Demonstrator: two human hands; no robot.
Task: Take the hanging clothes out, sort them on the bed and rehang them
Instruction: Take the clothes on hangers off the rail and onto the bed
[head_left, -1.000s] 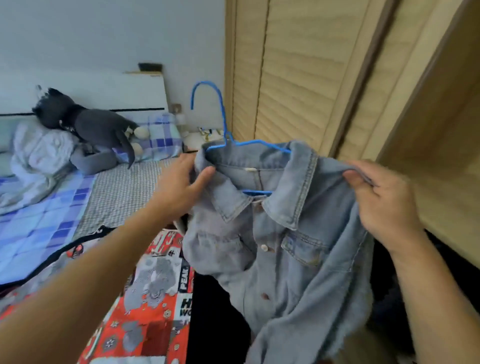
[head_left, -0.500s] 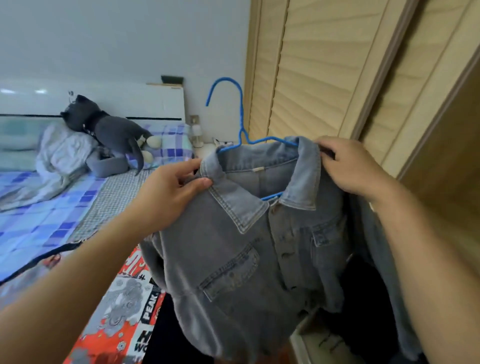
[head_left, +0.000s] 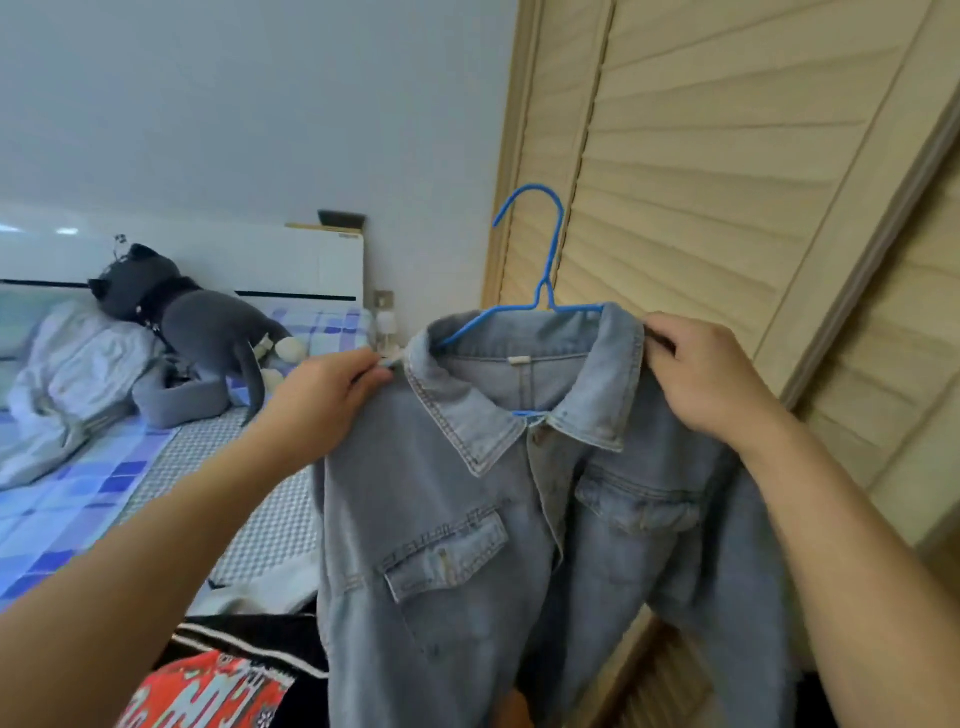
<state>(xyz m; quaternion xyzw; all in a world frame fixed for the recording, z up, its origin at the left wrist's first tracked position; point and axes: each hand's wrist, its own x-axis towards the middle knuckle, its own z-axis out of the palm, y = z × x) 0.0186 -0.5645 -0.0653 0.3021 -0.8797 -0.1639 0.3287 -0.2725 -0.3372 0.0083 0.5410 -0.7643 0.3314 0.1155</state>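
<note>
Both hands clamp denim jacket at shoulders: left hand, right hand. Jacket on blue hanger, held up before louvered wardrobe door, beside bed.

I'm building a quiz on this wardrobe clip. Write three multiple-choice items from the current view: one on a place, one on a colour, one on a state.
1. Where does the grey plush toy lie?
A. on the bed, by the headboard
B. on the floor
C. inside the wardrobe

2. What colour is the hanger?
A. white
B. blue
C. black

3. How is the denim jacket held?
A. draped over one forearm
B. lying flat on the bed
C. gripped at both shoulders, on its hanger

Answers:
1 A, it rests against the pillows at the head of the bed.
2 B, its wire hook shows blue against the louvred door.
3 C, the left hand and right hand each grip a shoulder beside the collar.
</note>
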